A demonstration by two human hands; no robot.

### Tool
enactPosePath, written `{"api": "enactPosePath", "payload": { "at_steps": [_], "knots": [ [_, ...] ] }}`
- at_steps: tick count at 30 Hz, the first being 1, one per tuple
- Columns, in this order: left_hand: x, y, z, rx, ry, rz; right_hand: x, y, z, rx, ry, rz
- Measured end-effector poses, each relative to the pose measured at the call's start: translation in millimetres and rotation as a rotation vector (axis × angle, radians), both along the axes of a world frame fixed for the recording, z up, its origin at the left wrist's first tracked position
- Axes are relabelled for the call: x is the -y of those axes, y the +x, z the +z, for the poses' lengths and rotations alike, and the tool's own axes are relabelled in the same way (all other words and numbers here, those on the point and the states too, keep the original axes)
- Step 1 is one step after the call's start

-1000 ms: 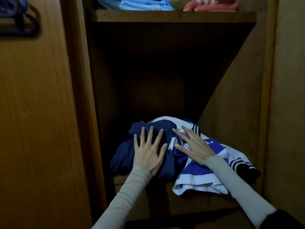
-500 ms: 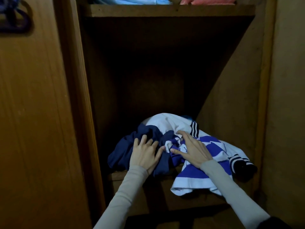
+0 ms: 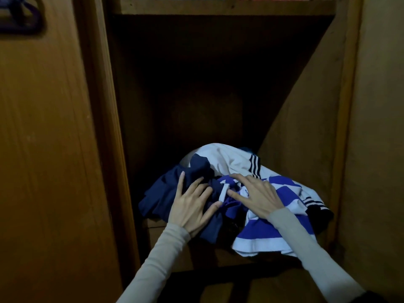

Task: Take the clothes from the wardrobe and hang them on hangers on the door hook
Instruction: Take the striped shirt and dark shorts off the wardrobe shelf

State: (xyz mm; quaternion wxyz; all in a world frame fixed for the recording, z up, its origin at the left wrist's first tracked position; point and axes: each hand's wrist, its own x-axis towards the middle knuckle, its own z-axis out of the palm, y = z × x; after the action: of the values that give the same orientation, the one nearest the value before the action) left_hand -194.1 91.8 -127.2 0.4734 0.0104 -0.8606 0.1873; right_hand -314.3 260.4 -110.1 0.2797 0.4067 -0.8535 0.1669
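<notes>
Both hands gather the pile: my left hand (image 3: 192,206) curls into the navy garment (image 3: 166,193), my right hand (image 3: 258,196) presses the striped shirt (image 3: 273,235) with straight fingers.

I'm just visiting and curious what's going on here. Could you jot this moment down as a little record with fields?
Place: open wooden wardrobe
Clothes: navy garment beside blue-and-white striped garment on the lower shelf
Left hand: fingers curling into the navy garment
Right hand: on the striped garment, fingers bent
Door: purple hangers hanging, top left
Stage: clothes not yet lifted out
</notes>
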Motion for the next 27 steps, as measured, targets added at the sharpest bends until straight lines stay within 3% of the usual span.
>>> {"api": "enactPosePath", "payload": {
  "at_steps": [5,16,21,27],
  "knots": [
    [-2.0,-4.9,3.2,-0.112,-0.011,0.020,-3.7,5.1,3.7,0.042,0.032,0.001],
    [-21.0,3.7,15.5,-0.341,0.121,0.015,-10.8,21.6,-11.9,-0.029,-0.401,-0.004],
    [-33.9,15.1,41.6,-0.463,0.229,-0.145,-16.6,34.2,12.1,-0.083,-0.608,-0.022],
    [-46.8,26.1,71.3,-0.563,0.323,-0.162,-23.6,52.1,55.6,-0.247,-0.675,-0.072]
  ]
}}
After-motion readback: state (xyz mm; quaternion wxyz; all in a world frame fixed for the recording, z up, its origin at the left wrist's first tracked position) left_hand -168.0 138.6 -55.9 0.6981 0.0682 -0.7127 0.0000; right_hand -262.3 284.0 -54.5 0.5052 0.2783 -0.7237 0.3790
